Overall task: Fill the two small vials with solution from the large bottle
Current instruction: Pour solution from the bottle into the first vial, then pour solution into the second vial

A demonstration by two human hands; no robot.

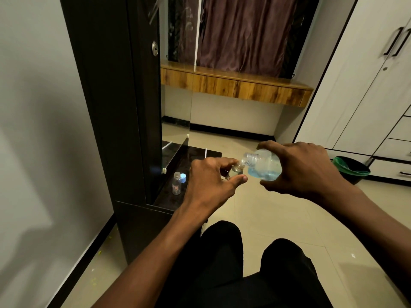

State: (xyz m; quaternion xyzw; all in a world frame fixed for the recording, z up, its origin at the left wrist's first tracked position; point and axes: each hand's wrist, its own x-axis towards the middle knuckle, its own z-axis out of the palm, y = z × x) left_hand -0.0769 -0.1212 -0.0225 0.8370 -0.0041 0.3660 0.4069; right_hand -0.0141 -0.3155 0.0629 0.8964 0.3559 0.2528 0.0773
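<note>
1. Black trousers [222,252] sit nearest you; above your knees both hands work in the air, just right of the dark shelf [191,156].
2. Your left hand [211,181] is pinched shut around a small vial [236,170], held upright, thumb in front and fingers behind.
3. Your right hand [304,167] is wrapped around the large bottle [265,164], tipped nearly flat, its open neck touching the vial's mouth. Blue liquid pools low in the belly.
4. Handling, by my reckoning: the vial looks light, hard and slick, with a narrow mouth, so keep your pinch on its body below the neck. The bottle seems to be thin clear plastic; squeeze it and it may spurt. Hold it round the middle and tilt slowly.
5. On the shelf, left of your left hand, the second vial [176,183] stands open and looks empty, a blue cap [183,177] just behind it. It's easy to knock over.
6. Farther right of the shelf, a bin [353,168] stands by the wardrobe, well apart.
</note>
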